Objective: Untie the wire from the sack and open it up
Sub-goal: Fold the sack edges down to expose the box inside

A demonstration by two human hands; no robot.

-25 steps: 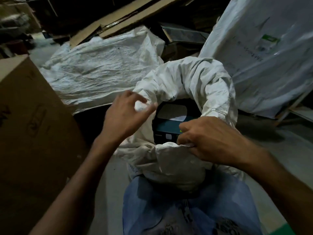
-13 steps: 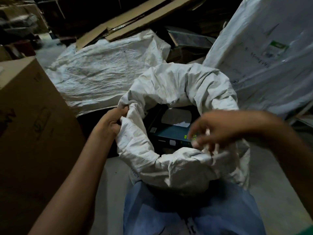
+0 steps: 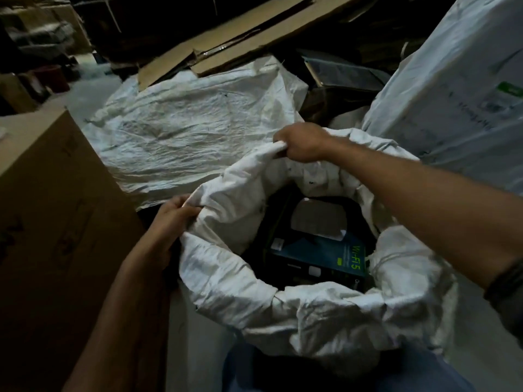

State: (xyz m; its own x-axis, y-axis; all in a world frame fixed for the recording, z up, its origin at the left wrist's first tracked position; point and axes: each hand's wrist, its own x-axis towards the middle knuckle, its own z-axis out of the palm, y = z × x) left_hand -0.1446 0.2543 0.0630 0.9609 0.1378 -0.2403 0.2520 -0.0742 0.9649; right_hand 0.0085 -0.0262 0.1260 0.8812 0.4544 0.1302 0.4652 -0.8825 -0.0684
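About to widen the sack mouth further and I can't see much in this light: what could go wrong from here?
1. The Wi-Fi 5 box sits just inside the sack; a hard pull by the left hand and right hand might tip it.
2. The rolled rim may slump back over the opening if released.
3. No wire is visible; it could still be snagged in the folds.

- White sack [image 3: 283, 301] is wide open, rim rolled down all around
- Left hand [image 3: 172, 219] grips the near-left rim, right hand [image 3: 302, 142] grips the far rim
- Dark boxed gadget [image 3: 319, 250] sits inside, "Wi-Fi 5" in green
- Cardboard box [image 3: 56, 207] stands just left
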